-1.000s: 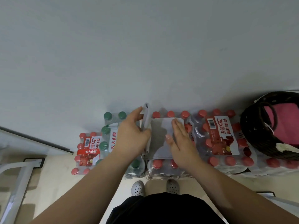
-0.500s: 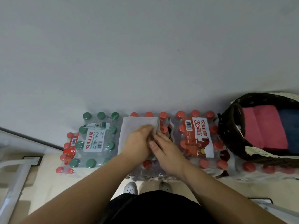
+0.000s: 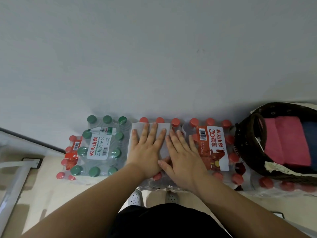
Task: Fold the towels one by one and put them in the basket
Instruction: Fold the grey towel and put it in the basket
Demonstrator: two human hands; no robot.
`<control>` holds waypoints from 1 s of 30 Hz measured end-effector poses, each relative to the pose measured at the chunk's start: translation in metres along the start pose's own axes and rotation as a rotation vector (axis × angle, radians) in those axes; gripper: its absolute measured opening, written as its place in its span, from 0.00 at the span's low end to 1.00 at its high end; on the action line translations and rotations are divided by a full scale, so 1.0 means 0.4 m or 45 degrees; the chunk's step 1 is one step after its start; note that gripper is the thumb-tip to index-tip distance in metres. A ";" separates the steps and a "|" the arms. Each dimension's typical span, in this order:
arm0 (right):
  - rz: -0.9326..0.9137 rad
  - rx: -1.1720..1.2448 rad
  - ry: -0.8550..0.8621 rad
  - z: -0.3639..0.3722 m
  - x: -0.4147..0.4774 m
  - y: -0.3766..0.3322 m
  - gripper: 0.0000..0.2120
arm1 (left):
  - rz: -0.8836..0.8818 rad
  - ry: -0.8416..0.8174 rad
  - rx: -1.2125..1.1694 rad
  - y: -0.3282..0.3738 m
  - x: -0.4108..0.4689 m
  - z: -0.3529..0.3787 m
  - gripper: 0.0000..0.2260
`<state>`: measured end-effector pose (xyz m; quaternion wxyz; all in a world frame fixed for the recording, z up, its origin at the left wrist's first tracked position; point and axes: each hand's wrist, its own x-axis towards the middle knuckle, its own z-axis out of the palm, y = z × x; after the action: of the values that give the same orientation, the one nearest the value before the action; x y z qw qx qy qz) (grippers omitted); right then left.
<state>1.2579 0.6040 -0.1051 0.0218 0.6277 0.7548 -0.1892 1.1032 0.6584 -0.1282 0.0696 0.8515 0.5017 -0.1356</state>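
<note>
A folded light grey towel (image 3: pixel 163 126) lies flat on top of a pack of red-capped water bottles (image 3: pixel 175 122) in the middle. My left hand (image 3: pixel 147 148) presses down on it with straight, spread fingers. Beside it, my right hand (image 3: pixel 181 155) lies flat too, over the towel's right edge and partly on the bottles. At the far right stands a dark woven basket (image 3: pixel 243 143) with a cream lace lining; inside are folded pink towels (image 3: pixel 288 140) and a blue towel (image 3: pixel 308 133).
Shrink-wrapped bottle packs line the grey wall: a green-capped pack (image 3: pixel 99 145) at left, a red-labelled pack (image 3: pixel 212 148) right of the towel, a smaller red pack (image 3: pixel 72 155) far left. A white metal frame (image 3: pixel 15 177) stands at lower left. My shoes (image 3: pixel 135 197) show on the beige floor.
The towel's left half was folded over to the right. Both hands then went from gripping its edge to lying flat on the folded towel. The view shifted right, showing more of the basket.
</note>
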 end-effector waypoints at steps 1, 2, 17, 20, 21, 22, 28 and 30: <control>0.000 0.004 -0.001 0.001 0.004 -0.004 0.44 | 0.003 -0.001 0.012 0.001 0.003 0.000 0.39; 0.001 0.010 -0.001 0.005 0.009 -0.007 0.44 | 0.004 -0.004 0.018 0.000 0.005 0.000 0.39; 0.128 -0.235 -0.008 -0.002 0.075 -0.065 0.43 | -0.145 0.252 -0.901 -0.195 -0.067 -0.004 0.29; 0.057 -0.301 -0.011 -0.028 0.092 -0.085 0.42 | -0.081 0.170 -0.979 -0.196 -0.043 -0.011 0.33; 0.008 -0.311 -0.054 -0.028 0.099 -0.086 0.41 | -0.077 0.142 -1.014 -0.194 -0.036 -0.011 0.34; -0.040 -0.313 -0.100 -0.023 0.106 -0.084 0.40 | -0.088 0.111 -1.057 -0.193 -0.030 -0.010 0.35; -0.081 -0.190 -0.098 0.041 0.123 -0.050 0.39 | -0.199 0.097 -1.287 -0.185 -0.003 -0.004 0.31; -0.105 -0.172 -0.039 0.039 0.118 -0.048 0.39 | -0.209 0.092 -1.345 -0.186 0.007 -0.004 0.30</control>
<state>1.2265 0.6408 -0.1276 0.0679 0.5902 0.7906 -0.1482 1.0399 0.6976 -0.1260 0.4606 0.6626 0.5686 0.1598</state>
